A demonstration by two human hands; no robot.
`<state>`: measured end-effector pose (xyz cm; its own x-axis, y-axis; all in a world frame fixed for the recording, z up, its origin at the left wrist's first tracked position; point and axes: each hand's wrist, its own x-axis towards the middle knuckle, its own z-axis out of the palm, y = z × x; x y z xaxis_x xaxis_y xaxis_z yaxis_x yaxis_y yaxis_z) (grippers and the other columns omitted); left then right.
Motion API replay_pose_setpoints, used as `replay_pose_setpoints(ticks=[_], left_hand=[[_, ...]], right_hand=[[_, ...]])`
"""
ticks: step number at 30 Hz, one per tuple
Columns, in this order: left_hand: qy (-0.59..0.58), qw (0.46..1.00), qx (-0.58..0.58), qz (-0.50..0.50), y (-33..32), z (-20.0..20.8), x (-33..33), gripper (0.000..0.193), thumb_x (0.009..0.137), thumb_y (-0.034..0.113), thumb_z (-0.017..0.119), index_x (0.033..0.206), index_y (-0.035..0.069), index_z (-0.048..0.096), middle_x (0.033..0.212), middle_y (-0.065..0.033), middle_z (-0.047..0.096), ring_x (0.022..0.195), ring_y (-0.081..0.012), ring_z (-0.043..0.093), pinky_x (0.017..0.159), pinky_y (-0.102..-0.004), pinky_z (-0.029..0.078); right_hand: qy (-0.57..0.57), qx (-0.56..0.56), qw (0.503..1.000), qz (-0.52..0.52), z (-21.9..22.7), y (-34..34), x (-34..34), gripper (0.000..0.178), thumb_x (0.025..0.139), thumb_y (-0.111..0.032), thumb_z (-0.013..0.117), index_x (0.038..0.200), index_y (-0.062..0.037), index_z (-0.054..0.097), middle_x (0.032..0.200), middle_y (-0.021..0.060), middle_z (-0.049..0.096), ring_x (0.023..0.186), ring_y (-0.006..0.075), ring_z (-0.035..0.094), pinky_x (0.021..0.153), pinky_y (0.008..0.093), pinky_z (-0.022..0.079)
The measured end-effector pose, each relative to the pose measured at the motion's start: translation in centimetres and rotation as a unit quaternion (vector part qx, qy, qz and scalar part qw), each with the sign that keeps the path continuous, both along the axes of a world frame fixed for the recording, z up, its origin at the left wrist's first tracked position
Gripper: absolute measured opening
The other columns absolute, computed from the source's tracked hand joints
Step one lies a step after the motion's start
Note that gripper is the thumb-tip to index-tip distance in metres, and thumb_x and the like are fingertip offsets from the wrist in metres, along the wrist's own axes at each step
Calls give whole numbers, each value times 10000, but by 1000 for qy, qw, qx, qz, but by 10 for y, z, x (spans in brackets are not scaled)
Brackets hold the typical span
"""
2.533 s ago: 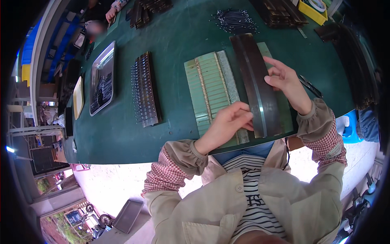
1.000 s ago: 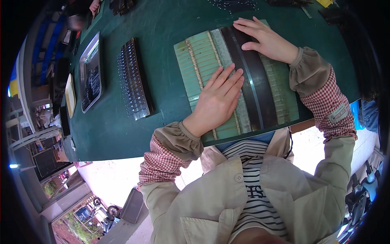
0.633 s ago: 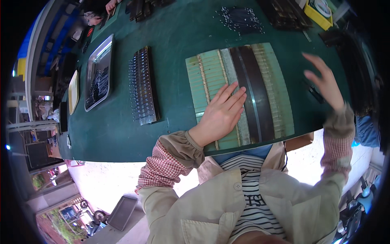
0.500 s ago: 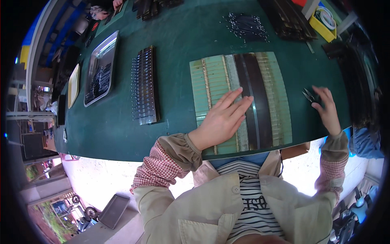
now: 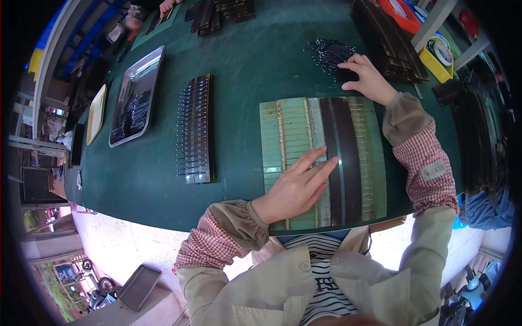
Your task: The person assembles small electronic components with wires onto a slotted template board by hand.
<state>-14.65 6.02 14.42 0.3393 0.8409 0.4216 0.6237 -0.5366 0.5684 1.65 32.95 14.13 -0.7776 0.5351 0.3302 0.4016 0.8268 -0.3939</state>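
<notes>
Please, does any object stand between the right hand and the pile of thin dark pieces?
Nothing visible does: the right hand is at the right edge of the pile, though contact is unclear. The left hand lies on the green board, out of the way.

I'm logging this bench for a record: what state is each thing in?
Left hand: open, palm down.
Green board: flat, partly covered.
Wide dark strip: lying on the board.
Loose pile of dark pieces: spread on the table.
Right hand: open, at the pile's edge; contact unclear.
Metal tray: partly filled.
Studded strip: lined with light-tipped pieces.
Yellow bin: holding coils.
</notes>
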Motion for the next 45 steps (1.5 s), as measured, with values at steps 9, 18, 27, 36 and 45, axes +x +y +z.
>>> replay_pose_setpoints(ticks=[9,18,27,36,45], left_hand=[[-16,1000,-18,-3,16,-26,-35,534,753,9,618,1253,-34,434,1089,-169,562,1203,-372,415,917,-416,420],[-18,1000,-20,-2,21,-35,-27,503,766,9,611,1239,-37,446,1088,-170,562,1196,-376,419,914,-414,420],[-32,999,-20,8,9,-29,-24,490,772,5,608,1235,-33,451,1076,-171,567,1183,-378,429,909,-412,423],[-40,999,-25,7,-2,-36,-38,499,776,1,605,1247,-24,442,1064,-169,570,1167,-370,441,898,-412,426],[-42,999,-20,10,-3,-38,-38,497,780,2,602,1250,-21,441,1045,-168,575,1153,-365,450,882,-399,436]], right_hand=[[-92,-13,996,12,-25,33,-48,277,672,-118,726,852,-52,526,826,57,477,859,233,476,786,325,400],[-82,86,992,39,-31,37,-35,295,674,-110,727,883,-67,523,816,63,471,837,230,462,787,329,390],[-174,-157,972,-8,-6,27,-47,308,665,-157,749,858,-61,529,879,66,513,890,246,490,748,340,397],[-81,9,996,19,-32,18,-50,330,650,-114,758,868,-45,519,789,76,525,796,245,508,717,348,413],[-185,-143,972,-6,-20,16,-57,326,673,-58,732,902,-31,502,830,82,507,777,225,476,706,338,424]])
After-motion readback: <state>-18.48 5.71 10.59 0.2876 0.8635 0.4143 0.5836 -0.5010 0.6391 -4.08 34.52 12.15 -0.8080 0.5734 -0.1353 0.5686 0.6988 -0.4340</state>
